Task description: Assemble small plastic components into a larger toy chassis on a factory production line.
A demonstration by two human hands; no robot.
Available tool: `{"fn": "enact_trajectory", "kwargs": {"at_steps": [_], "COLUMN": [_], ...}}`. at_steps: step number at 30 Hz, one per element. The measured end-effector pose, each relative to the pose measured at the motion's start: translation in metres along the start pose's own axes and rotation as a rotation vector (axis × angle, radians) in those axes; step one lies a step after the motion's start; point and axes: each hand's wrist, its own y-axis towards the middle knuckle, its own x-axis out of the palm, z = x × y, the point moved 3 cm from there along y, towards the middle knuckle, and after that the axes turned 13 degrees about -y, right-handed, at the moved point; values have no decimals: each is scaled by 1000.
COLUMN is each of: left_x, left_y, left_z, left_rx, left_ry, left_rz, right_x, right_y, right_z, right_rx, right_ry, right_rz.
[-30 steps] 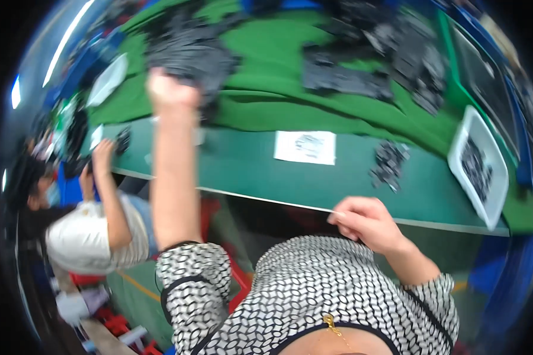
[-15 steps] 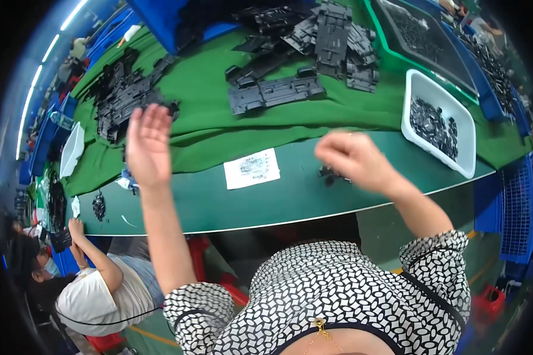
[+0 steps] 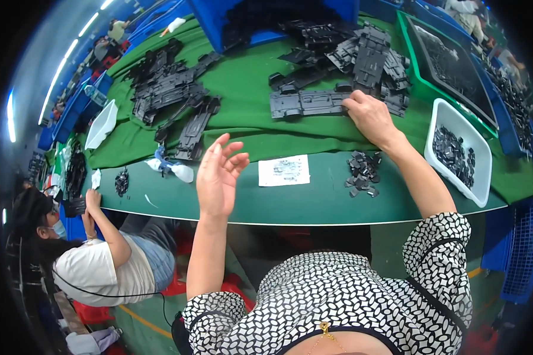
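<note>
Head view: my right hand [image 3: 371, 121] is closed on the right-hand end of a black plastic plate [image 3: 311, 103], thumb and fingertips pinching its edge, so most of the plate stretches out toward nine to ten o'clock from my knuckles. It lies flat on the green cloth [image 3: 243, 77], bumpy side up. At twelve o'clock from that hand, a heap of similar black plates [image 3: 370, 56] lies just beyond; at six o'clock sits a pile of small black parts [image 3: 362, 171] on the green tabletop [image 3: 314, 204], and between three and four o'clock a white tray [image 3: 431, 157] holds more of them. My left hand [image 3: 221, 177] is open and bare, fingers loosely curled above the table, well apart from the pinched plate, which is at about two o'clock from it. A white sheet [image 3: 284, 170] lies at three o'clock from this hand.
</note>
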Motion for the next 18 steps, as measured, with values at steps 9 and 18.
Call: {"fn": "enact_trajectory", "kwargs": {"at_steps": [9,18], "left_x": [20,40], "left_y": [-7,-17], "left_z": [-14,-17], "left_rx": [-20,-92], "left_ry": [68,-46], "left_rz": [-107,-169], "right_x": [-71,-69], "right_y": [1,-5], "right_z": [-24,-59], "right_rx": [280,609], "right_ry": [661,2086], "right_rz": [-29,-512]}}
